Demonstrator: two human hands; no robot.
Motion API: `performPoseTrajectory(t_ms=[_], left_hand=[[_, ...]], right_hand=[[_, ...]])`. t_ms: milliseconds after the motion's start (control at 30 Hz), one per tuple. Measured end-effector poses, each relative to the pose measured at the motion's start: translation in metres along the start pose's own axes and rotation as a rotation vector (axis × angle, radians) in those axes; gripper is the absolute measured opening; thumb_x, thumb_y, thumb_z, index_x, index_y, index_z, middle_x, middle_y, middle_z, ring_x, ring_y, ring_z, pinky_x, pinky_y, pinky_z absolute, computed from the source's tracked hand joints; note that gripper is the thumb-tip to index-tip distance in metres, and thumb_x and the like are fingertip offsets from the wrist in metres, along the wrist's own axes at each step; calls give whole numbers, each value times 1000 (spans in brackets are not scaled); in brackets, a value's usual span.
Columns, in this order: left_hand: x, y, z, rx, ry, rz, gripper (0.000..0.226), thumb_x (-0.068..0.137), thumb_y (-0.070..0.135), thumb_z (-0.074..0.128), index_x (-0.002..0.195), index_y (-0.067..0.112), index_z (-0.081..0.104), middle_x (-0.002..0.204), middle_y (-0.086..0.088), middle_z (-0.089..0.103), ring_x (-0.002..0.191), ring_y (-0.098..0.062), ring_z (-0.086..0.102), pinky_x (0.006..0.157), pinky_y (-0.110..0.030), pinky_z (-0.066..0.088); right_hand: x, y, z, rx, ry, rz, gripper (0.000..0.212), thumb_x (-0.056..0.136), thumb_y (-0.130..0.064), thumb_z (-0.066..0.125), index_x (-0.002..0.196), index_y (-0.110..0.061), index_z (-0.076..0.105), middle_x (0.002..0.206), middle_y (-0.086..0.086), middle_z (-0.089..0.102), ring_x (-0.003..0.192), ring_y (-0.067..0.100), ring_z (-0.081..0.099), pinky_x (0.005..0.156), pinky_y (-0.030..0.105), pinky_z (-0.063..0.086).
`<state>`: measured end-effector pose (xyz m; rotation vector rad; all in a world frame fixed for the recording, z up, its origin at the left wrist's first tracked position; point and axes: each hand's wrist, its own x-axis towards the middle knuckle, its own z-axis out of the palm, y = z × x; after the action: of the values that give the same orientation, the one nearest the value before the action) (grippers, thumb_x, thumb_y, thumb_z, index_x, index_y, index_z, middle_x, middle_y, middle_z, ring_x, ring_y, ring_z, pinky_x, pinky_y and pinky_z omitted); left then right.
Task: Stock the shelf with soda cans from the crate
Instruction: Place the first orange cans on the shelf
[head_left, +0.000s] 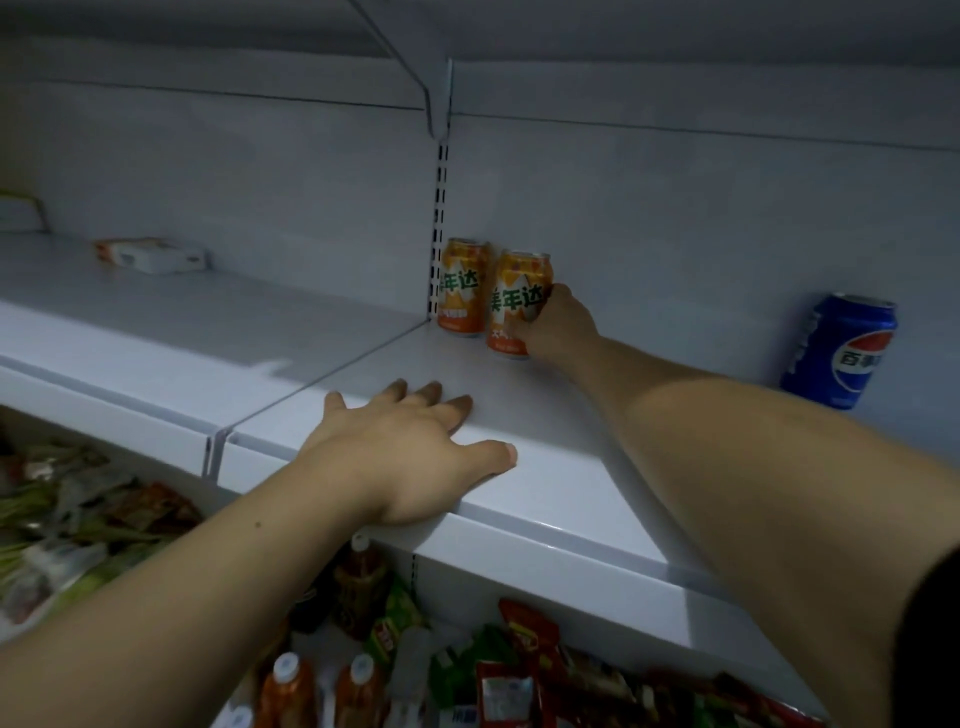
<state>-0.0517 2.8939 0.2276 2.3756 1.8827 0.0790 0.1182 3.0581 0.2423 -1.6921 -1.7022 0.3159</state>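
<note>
The white sheet-metal shelf (561, 447) fills most of what we see: smooth, faintly glossy and flat, with a folded front lip, and almost all of it bare, so we judge the stocking has barely begun. Below it we make out a lower tier of crinkled snack packets (519, 644) and white-capped plastic bottles (287, 675). Two bare forearms reach in over that tier. The left hand (415, 452) lies flat with its fingers spread on the shelf's front edge, holding nothing; we take it as a brace for the long reach to the back. The right hand (561, 325) is at the rear panel with its fingers curled round the right side of an orange soda can (514, 306), which stands on the shelf with its green-lettered label facing front. We read this as the hand lining the can up. It sits just beside a second orange can (464, 286), which stands against the slotted upright (440, 218); we cannot tell if the two touch. Well apart to the right, a blue cola can (839, 353) stands alone by the back wall. All three are smooth printed metal cylinders with narrowed rims. On the neighbouring bay lies a small flat carton (150, 254). The crate is out of view.
</note>
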Motion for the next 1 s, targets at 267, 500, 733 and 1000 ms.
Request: performPoseTrajectory(t_ms=[267, 500, 733, 1000], left_hand=[[1, 0, 1, 7, 11, 3, 77, 80, 78, 14, 149, 43, 7, 159, 13, 0, 147, -15, 0, 114, -58, 5], [0, -1, 2, 20, 10, 1, 77, 80, 78, 13, 148, 44, 6, 159, 13, 0, 147, -16, 0, 115, -58, 5], [-8, 5, -6, -71, -6, 26, 81, 78, 81, 15, 149, 41, 14, 160, 10, 8, 147, -19, 6, 113, -60, 5], [-54, 77, -20, -262, -23, 152, 112, 52, 90, 25, 145, 28, 34, 153, 3, 34, 138, -24, 33, 112, -51, 26]], right_hand=[[23, 2, 10, -43, 25, 39, 57, 92, -40, 59, 133, -5, 38, 131, 14, 54, 118, 31, 53, 79, 29, 37], [27, 2, 14, -42, 1, 62, 61, 93, -43, 57, 136, -6, 35, 134, 14, 51, 119, 31, 51, 80, 30, 38], [-40, -1, -45, -161, -75, 64, 83, 91, -53, 56, 148, -3, 22, 148, 16, 39, 132, 31, 42, 95, 30, 37], [-198, 34, -190, -325, -60, 232, 75, 92, -48, 55, 148, -7, 27, 151, 14, 35, 132, 32, 40, 102, 31, 35]])
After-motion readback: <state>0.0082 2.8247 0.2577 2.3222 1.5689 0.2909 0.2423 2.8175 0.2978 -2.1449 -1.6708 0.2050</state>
